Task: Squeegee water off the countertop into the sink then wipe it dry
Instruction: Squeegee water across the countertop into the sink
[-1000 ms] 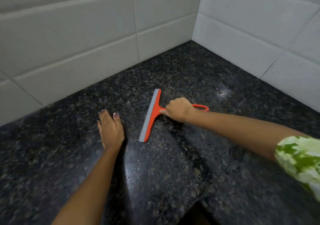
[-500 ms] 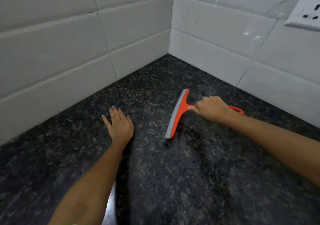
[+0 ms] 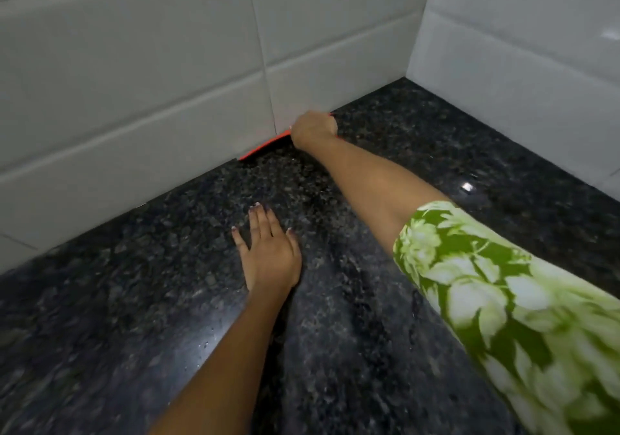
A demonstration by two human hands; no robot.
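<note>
Head view: the right hand (image 3: 313,130) is stretched far out to the back of the tabletop (image 3: 369,300), and its grip is curled tightly around the handle of the orange squeegee (image 3: 263,147). Only a thin orange strip of the tool shows; the blade lies along the foot of the tiled wall (image 3: 134,99), touching or almost touching it, and I cannot tell which. The left hand (image 3: 268,253) rests flat on the dark stone nearer to the person, fingers straight and a little spread, holding nothing.

In my judgement the task is in its first part. The blade stands at the wall, where a pull toward the person could begin. Small drops and a wet shine are visible on the stone near the left forearm, so water remains. The sink is not in view, and no cloth is in view either; the drying is not yet done.
</note>
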